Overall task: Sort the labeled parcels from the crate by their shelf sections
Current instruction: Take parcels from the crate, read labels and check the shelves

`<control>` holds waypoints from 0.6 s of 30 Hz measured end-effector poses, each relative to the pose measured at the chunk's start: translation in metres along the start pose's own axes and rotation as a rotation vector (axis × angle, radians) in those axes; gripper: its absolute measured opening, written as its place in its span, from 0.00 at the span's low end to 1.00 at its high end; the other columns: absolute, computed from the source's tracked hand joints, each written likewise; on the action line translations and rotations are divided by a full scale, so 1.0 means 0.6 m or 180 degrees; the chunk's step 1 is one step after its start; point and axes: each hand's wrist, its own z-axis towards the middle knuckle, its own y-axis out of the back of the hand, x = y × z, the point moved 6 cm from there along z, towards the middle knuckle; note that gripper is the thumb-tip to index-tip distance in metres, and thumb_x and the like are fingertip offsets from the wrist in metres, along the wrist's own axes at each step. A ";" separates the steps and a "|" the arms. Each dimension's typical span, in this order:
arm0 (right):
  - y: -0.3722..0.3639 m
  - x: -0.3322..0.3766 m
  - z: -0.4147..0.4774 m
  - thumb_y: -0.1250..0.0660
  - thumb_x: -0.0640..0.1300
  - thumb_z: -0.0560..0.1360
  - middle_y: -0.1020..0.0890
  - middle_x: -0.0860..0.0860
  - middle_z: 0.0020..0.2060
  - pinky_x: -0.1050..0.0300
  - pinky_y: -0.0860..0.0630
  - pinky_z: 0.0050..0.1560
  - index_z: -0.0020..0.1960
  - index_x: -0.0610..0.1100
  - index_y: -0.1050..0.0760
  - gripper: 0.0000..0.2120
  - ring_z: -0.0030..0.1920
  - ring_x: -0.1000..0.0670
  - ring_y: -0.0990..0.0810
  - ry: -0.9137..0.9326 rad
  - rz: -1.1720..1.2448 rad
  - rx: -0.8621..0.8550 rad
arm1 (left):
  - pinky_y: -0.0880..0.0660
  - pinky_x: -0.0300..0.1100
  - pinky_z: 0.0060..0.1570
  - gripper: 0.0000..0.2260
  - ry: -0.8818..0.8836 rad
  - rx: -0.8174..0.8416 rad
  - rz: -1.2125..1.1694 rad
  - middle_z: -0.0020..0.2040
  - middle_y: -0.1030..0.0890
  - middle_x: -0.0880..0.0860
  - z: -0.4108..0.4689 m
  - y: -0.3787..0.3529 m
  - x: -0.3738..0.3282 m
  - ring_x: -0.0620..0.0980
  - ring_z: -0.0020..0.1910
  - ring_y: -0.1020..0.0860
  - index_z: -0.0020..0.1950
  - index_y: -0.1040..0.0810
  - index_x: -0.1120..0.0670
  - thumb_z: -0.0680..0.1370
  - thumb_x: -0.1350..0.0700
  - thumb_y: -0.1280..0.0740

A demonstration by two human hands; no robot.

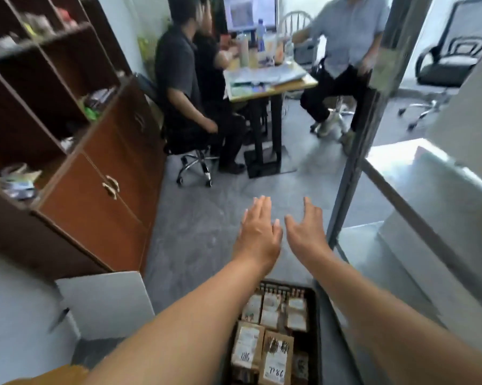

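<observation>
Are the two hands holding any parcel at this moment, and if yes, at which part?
Nothing is held. The left hand and the right hand reach forward, fingers straight and spread, above the floor. The parcels all lie in the black crate below the forearms.

Stretches both bare arms forward and side by side, forearms drawing closer toward the wrists. Holds the bare left grip [259, 232] flat, back upward, fingers straight and close together, pointing ahead. Holds the bare right grip [308, 232] just beside it without touching, likewise flat and back upward, thumb spread toward the left one, fingers straight. Carries nothing in either.
</observation>
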 end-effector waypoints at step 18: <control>0.357 0.504 -0.149 0.41 0.53 0.80 0.50 0.52 0.79 0.47 0.60 0.76 0.79 0.47 0.55 0.34 0.79 0.51 0.54 0.1634 -0.1173 -0.1955 | 0.63 0.46 0.77 0.28 -0.2247 -0.1332 0.0545 0.80 0.62 0.46 0.018 0.488 -0.388 0.43 0.77 0.66 0.80 0.60 0.51 0.84 0.48 0.50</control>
